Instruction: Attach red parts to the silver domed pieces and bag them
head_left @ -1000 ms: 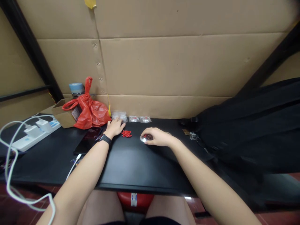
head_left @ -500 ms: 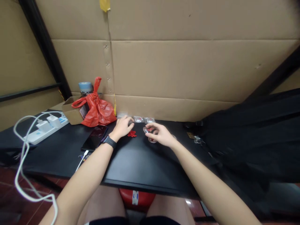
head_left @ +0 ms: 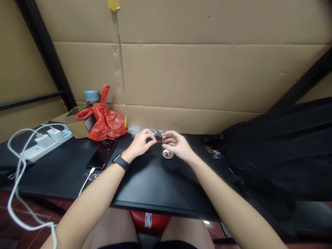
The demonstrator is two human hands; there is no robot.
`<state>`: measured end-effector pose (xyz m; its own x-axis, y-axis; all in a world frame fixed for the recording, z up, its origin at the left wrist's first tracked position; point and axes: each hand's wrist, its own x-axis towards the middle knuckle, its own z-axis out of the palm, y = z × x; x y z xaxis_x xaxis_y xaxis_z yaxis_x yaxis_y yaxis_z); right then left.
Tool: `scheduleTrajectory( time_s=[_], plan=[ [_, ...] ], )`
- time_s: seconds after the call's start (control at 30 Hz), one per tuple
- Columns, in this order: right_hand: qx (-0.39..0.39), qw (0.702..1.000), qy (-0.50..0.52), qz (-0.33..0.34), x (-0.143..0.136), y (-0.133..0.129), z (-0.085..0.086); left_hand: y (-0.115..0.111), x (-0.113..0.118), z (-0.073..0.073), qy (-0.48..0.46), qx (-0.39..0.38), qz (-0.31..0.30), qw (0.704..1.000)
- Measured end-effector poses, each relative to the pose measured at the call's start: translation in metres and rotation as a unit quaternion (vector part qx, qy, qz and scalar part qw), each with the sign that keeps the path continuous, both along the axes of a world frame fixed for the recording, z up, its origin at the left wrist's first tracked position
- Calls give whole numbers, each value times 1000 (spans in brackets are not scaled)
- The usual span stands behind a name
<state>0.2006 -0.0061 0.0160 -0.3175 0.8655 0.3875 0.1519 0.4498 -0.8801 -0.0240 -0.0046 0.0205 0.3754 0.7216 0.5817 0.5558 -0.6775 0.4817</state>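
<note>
My left hand (head_left: 143, 143) pinches a small red strip (head_left: 158, 141), which points toward my other hand. Between the thumb and fingers of my right hand (head_left: 176, 144) is a clear round disc, seen edge-on and partly hidden. A round clear case with something red inside (head_left: 167, 154) lies on the black table just below my right hand. Behind both hands, more small clear cases (head_left: 154, 132) sit near the cardboard wall. A bit of red shows under my left hand, mostly covered.
A red plastic bag (head_left: 107, 121) and a cardboard box (head_left: 75, 126) stand at the back left. Nearer are a phone (head_left: 101, 154), a white power strip (head_left: 43, 147) with cables, and keyrings. Black cloth (head_left: 280, 152) hangs at the right.
My left hand has moved right from the back of the table and now holds a red strip. The clear disc in my right hand has turned edge-on.
</note>
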Motion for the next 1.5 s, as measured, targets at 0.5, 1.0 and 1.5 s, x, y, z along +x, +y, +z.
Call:
scheduleTrajectory(
  time_s=[0.5, 1.0, 1.5],
  plan=[
    [-122, 920, -371, -25, 113, 30, 13, 26, -58, -7, 169, -42, 26, 984],
    [-88, 892, -441, -34, 107, 30, 15, -23, 38, -14, 251, 23, -46, 966],
    [-14, 884, -468, 14, 87, 22, 19, -22, 51, -19, 271, 33, -28, 962]
  ],
)
